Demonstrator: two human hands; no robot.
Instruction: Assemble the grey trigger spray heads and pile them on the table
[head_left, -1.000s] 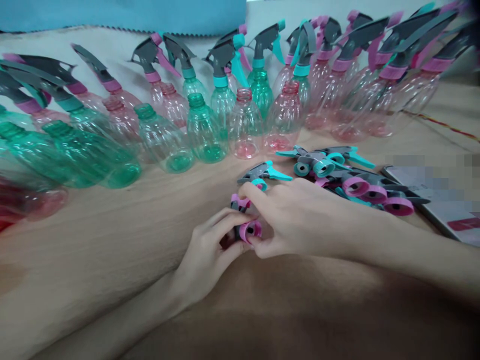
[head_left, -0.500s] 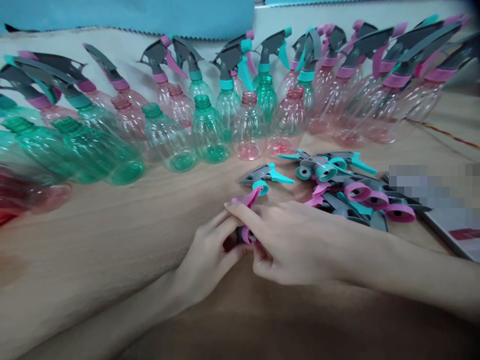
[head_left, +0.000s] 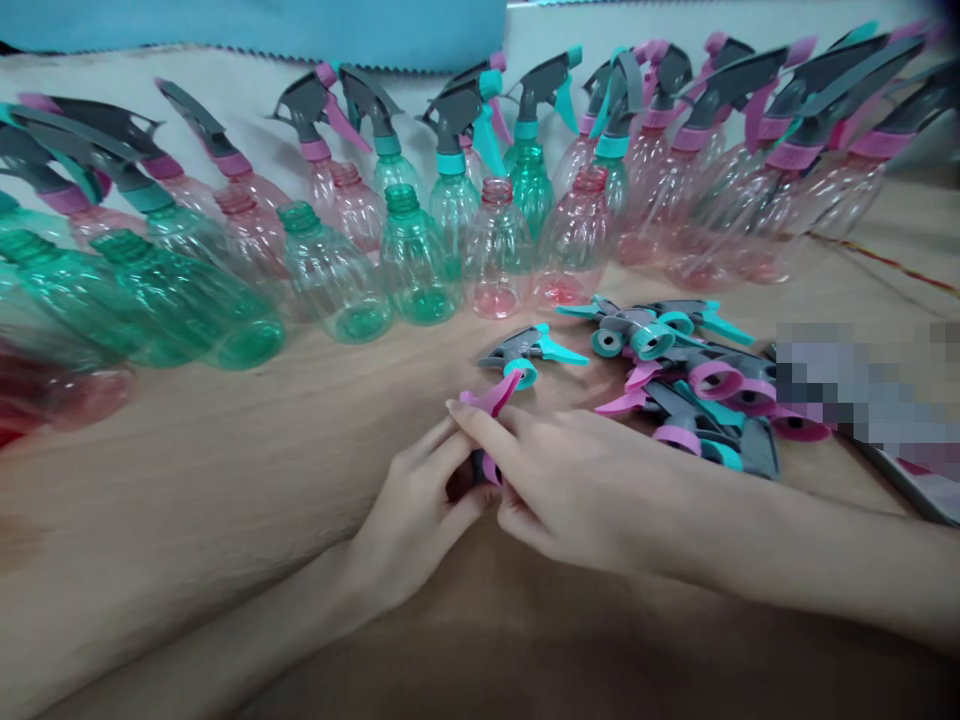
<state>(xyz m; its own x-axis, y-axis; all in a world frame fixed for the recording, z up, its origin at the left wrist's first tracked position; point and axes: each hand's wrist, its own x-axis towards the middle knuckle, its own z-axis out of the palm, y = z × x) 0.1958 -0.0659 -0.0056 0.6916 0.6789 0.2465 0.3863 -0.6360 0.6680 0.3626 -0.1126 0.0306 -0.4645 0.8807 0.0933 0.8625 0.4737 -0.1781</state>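
Note:
Both hands meet over the near part of the table around a grey spray trigger head [head_left: 491,394] with a pink lever and pink collar. My left hand [head_left: 420,480] wraps round its grey body, which is mostly hidden by fingers. My right hand [head_left: 577,480] is closed at the pink collar, its index finger stretched across the top beside the lever; what its fingertips pinch is hidden. Just beyond lies a loose grey spray head [head_left: 521,350] with a turquoise lever and collar. To the right is a pile of spray heads [head_left: 697,380], pink and turquoise.
Open-necked bottles, green [head_left: 420,255] and pink [head_left: 499,250], stand on the wooden table [head_left: 300,430]. Behind them are several bottles with spray heads fitted, such as a pink one [head_left: 686,200]. A flat, blurred-out object [head_left: 885,420] lies at the right.
My right fingers have shifted slightly at the pink collar, covering more of it. The spray head stays in both hands; the view has shifted a little.

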